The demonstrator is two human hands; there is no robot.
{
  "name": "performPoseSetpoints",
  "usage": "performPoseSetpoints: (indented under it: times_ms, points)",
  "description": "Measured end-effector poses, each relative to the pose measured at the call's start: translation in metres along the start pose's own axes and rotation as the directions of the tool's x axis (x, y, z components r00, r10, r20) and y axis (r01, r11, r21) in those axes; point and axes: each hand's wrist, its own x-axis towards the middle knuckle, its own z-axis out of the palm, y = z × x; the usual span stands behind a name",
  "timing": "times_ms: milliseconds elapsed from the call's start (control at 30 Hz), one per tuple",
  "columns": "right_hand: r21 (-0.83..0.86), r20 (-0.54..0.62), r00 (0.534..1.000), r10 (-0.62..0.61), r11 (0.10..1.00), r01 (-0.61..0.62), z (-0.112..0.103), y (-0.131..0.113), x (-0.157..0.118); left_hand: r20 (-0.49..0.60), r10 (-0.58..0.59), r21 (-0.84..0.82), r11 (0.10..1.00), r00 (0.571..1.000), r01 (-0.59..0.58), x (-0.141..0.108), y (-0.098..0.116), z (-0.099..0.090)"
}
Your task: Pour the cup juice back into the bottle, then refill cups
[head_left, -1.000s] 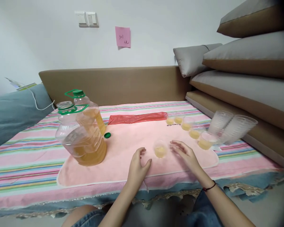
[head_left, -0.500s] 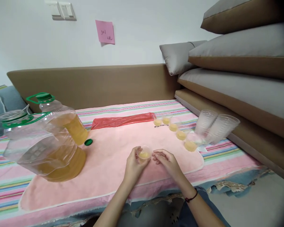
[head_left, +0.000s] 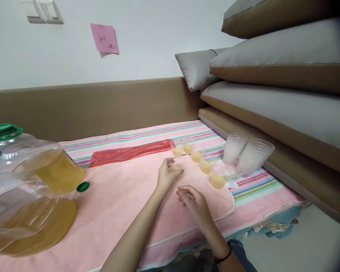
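My left hand [head_left: 167, 173] is wrapped round a clear plastic cup [head_left: 176, 166] with a little yellow liquid in its bottom. It holds the cup over the pink mat [head_left: 121, 192], close to a row of similar cups; whether the cup touches the mat I cannot tell. Nearer to me, my right hand [head_left: 191, 198] hovers with nothing in it, its fingers loosely bent and apart. Several clear cups of yellow liquid stand in a slanting line, from a far cup [head_left: 178, 151] to the nearest cup [head_left: 217, 181].
Stacks of clear cups [head_left: 253, 156] lie tilted at the right. Two large jugs of yellow liquid, one nearer [head_left: 34, 223] and one behind [head_left: 59, 170], stand left beside a green cap [head_left: 82, 186]. A red plastic bag [head_left: 130, 153] lies behind; cushions [head_left: 280, 75] rise at right.
My left hand has carried the cup forward, away from my right hand and toward the row. My right hand has dropped back slightly. The view has turned right.
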Motion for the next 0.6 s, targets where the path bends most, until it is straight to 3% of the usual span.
performPoseSetpoints:
  times_ms: [267,600]
  points:
    - [-0.034,-0.003,1.0,0.01,0.999,-0.01,-0.007,-0.004,0.006,-0.047,0.053,-0.018,0.998,0.997,-0.054,0.051,-0.017,0.044]
    - [-0.021,-0.025,0.999,0.034,0.999,-0.034,-0.017,-0.004,0.008,-0.055,0.054,0.023,0.998,0.997,-0.053,0.063,-0.034,0.064]
